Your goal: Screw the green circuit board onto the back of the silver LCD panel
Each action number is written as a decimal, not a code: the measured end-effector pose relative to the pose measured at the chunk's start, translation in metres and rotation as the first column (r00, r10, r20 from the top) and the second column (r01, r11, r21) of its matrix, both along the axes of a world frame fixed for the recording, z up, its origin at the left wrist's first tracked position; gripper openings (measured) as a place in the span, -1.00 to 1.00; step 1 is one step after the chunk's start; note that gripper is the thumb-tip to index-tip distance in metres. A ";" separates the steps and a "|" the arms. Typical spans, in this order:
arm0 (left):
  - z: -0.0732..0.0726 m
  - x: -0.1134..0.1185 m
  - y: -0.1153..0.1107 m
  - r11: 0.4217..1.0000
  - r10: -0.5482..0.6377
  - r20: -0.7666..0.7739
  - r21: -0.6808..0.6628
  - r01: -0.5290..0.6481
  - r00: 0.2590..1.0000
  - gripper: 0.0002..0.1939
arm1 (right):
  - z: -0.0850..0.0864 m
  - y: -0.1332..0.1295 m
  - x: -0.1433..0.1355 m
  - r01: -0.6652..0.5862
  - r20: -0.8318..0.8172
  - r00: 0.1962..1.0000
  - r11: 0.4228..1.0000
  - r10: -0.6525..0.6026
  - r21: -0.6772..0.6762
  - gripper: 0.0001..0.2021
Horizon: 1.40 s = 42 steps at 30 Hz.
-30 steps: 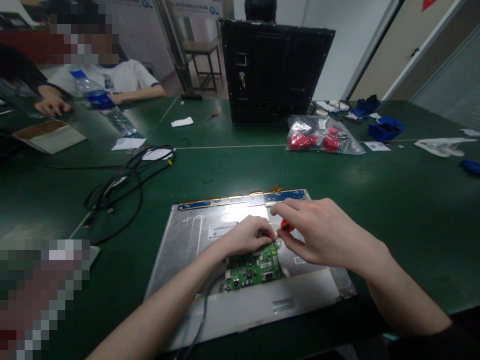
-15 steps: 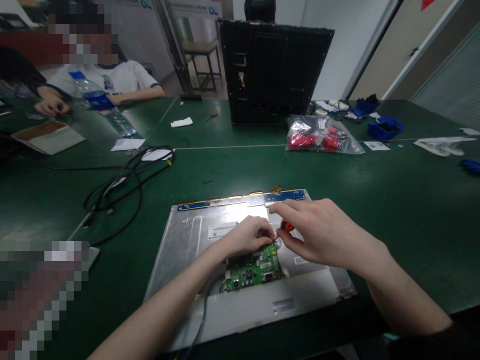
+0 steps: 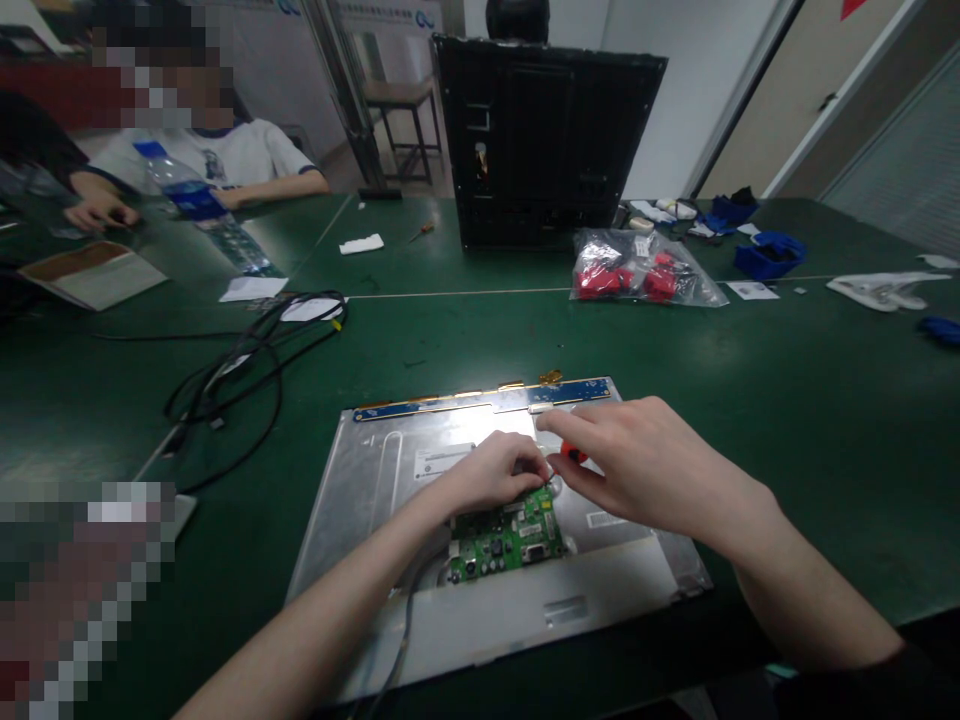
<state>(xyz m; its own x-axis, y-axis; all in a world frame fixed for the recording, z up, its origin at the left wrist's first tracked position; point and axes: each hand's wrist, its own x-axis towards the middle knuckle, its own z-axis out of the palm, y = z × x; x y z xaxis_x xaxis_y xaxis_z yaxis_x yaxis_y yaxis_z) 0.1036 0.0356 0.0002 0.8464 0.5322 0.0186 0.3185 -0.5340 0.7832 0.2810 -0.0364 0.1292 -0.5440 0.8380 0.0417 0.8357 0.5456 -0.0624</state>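
A metal display panel [image 3: 367, 480] lies on the green table, back side up, with a blue circuit strip [image 3: 420, 406] along its far edge. On its middle sits a green circuit board [image 3: 510, 540]. My right hand [image 3: 637, 450] is closed around a small screwdriver [image 3: 574, 453] with a red-and-black handle; its tip points toward the board's far edge. Fingers pinched, my left hand [image 3: 502, 468] rests at that same edge, close to the tip. What these fingers hold, if anything, is hidden.
Tangled black cables [image 3: 262, 350] lie to the left. Farther back stand a water bottle [image 3: 199, 205] and a black monitor housing [image 3: 555, 140]. A plastic bag [image 3: 645, 270] with red items lies before the housing, blue items [image 3: 772, 255] right of it. A person [image 3: 202, 160] sits across the table.
Both hands stay at the board's far edge. My right thumb and the screwdriver have shifted very slightly to the left; otherwise little differs.
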 end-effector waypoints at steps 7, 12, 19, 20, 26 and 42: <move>0.001 0.000 -0.001 0.999 -0.004 -0.063 -0.038 0.002 0.998 -0.87 | 0.000 -0.002 0.001 -0.066 -0.047 0.997 0.997 0.064 -0.046 -0.68; -0.001 0.000 0.001 0.999 -0.033 -0.082 -0.035 0.031 0.996 -0.89 | -0.002 0.000 0.000 -0.034 0.010 0.999 0.999 0.034 0.000 -0.72; 0.001 0.000 0.000 1.000 -0.005 -0.029 -0.031 0.004 1.000 -0.88 | -0.001 0.000 0.000 -0.037 -0.018 0.999 0.999 0.037 -0.021 -0.87; 0.001 0.000 0.000 0.999 -0.012 -0.026 -0.032 0.011 1.000 -0.88 | 0.000 -0.001 0.000 -0.039 -0.028 0.999 0.999 0.038 -0.025 -0.85; 0.000 0.000 0.001 1.000 -0.012 -0.041 -0.010 0.011 0.999 -0.90 | -0.002 0.001 0.001 -0.014 -0.023 1.000 1.000 0.015 0.023 -0.70; 0.002 -0.001 -0.001 1.000 -0.001 -0.005 -0.010 0.001 1.000 -0.90 | 0.001 0.000 -0.001 -0.011 -0.028 1.000 1.000 0.011 -0.001 -0.79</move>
<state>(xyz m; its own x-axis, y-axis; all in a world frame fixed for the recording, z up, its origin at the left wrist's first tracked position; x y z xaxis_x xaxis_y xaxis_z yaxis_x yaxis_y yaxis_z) 0.1031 0.0347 0.0022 0.8469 0.5317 0.0094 0.3218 -0.5265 0.7869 0.2805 -0.0359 0.1298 -0.5518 0.8321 0.0556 0.8276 0.5546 -0.0863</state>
